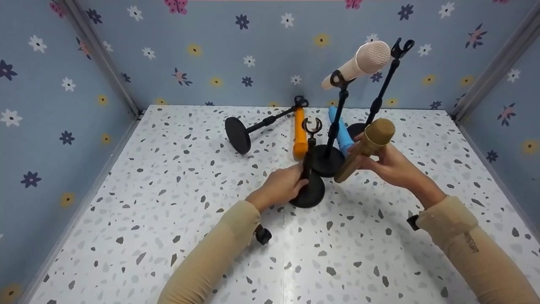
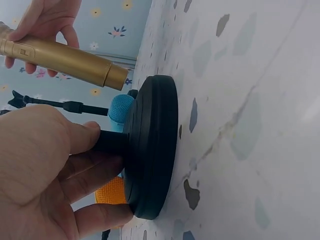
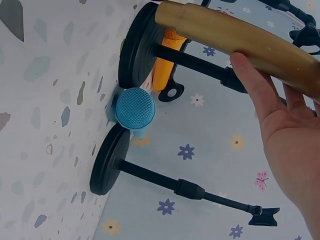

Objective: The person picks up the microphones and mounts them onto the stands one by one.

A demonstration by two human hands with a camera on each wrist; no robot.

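My left hand (image 1: 283, 185) grips the lower pole of a black microphone stand (image 1: 309, 192), whose round base rests on the table in the left wrist view. To its right, a gold microphone (image 1: 366, 147) is held by my right hand (image 1: 390, 166), tilted with its mesh head up and its tail end down. In the head view the stand's clip (image 1: 312, 126) has nothing in it. Just behind, a second black stand (image 1: 327, 162) carries a white microphone (image 1: 358, 63) in its clip.
An orange microphone (image 1: 300, 135) and a blue microphone (image 1: 341, 131) lie on the speckled table (image 1: 177, 202). A tipped-over stand (image 1: 238, 135) lies at the back left. Another stand (image 1: 382, 88) stands upright at the back right, near the flowered wall (image 1: 270, 50).
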